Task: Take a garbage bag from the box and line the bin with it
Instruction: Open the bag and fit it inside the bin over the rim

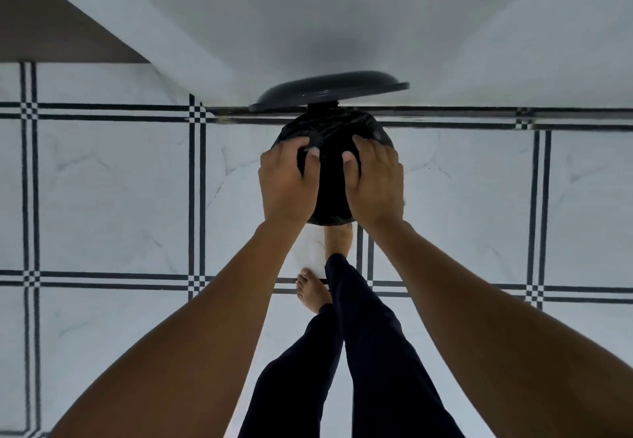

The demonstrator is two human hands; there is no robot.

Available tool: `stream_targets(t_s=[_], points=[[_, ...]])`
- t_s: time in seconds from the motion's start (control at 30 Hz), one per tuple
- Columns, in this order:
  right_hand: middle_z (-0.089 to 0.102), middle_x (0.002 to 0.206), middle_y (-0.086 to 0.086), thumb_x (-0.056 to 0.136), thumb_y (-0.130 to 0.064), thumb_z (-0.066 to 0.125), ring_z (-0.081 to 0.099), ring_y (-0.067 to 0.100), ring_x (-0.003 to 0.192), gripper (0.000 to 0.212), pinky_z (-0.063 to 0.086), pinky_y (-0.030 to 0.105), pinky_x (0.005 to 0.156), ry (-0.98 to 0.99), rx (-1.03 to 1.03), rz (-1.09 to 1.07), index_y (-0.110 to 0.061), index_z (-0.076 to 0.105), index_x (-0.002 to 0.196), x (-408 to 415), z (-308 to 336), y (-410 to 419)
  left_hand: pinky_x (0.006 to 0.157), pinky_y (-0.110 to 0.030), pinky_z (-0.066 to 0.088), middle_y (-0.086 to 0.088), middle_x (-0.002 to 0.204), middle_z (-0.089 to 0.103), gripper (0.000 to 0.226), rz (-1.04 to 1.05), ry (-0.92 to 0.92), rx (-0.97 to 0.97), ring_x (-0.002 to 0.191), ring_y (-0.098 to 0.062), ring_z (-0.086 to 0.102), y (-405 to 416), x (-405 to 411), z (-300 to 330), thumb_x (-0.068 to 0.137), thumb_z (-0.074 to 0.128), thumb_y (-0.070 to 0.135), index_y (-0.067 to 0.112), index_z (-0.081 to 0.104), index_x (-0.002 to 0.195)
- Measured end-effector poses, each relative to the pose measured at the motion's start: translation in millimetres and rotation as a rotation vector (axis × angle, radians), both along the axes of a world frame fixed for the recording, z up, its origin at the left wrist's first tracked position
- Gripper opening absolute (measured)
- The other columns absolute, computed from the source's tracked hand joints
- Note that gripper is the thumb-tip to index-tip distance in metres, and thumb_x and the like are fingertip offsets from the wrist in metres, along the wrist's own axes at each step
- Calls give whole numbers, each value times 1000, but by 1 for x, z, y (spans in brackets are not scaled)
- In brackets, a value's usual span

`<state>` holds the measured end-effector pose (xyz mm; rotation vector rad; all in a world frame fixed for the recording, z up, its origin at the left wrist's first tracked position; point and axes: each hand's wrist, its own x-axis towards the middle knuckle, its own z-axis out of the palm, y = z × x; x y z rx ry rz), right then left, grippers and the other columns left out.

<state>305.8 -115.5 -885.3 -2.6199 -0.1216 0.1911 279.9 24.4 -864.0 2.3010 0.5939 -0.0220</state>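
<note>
I have both hands down on the round bin (330,213), which stands on the white tiled floor (113,194) against the pale wall (329,13), its dark domed plastic lid (329,90) tipped up behind it. The thin, glossy black plastic garbage bag (334,129) is already draped over the mouth of the bin, crinkled along the far rim. My left hand (286,180) curls over the near left edge and pinches a fold of the plastic between thumb and fingers; my right hand (375,180) does the same on the near right edge, thumb turned inward onto the film.

The step, as I judge it, is seating the bag's hem around the rim. To do it well I should pull the film outward and down evenly on both sides — not one side first, or the opposite hem is likely to slip back in. I'd work round the rim in short moves, keeping a little slack inside so the bag can sink to the bottom rather than stretch and tear. The plastic looks thin, so gentle tension should be enough.

Inside the bin I see only black — I cannot tell whether the bag reaches the bottom or whether anything lies in it. The box of bags is not in view.
</note>
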Motion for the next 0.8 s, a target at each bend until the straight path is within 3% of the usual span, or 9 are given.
stream_targets(t_s=[0.13,0.3,0.43,0.53,0.7,0.8], points=[[62,132,9,107,-35,38,55,30,120,42,46,44,100,-173,5,38,-12,61,134,9,38,-5,97,-39,46,1,114,69,27,-73,-179,78,110,-18,53,17,2,41,98,51,29,18,68,117],[44,153,24,106,-36,45,44,39,140,44,37,49,109,-362,-61,22,-12,58,141,48,70,9,96,-38,40,-3,115,65,29,-70,-300,244,110,-27,54,30,44,67,98,52,34,20,67,119],[41,159,18,108,-45,31,36,37,148,54,31,53,117,-276,-157,132,-16,48,151,85,70,11,110,-49,30,-9,153,45,53,-171,36,309,141,-32,36,39,90,66,102,34,55,28,51,144],[38,162,14,107,-48,21,32,35,150,59,24,56,121,-87,-183,176,-18,39,155,93,62,7,114,-55,25,-11,160,36,59,-303,279,302,147,-35,29,47,102,54,104,23,57,29,42,152],[55,148,13,107,-40,23,46,33,139,55,32,52,117,-65,-221,209,-13,51,146,66,45,-1,107,-54,40,-9,143,55,59,-419,294,258,133,-35,48,47,74,27,100,20,50,24,47,146],[54,150,14,105,-36,27,45,34,142,54,31,53,119,-14,-224,207,-13,52,146,42,30,-4,118,-51,29,-9,157,43,55,-465,320,294,147,-30,34,36,51,10,103,25,47,26,41,152]])
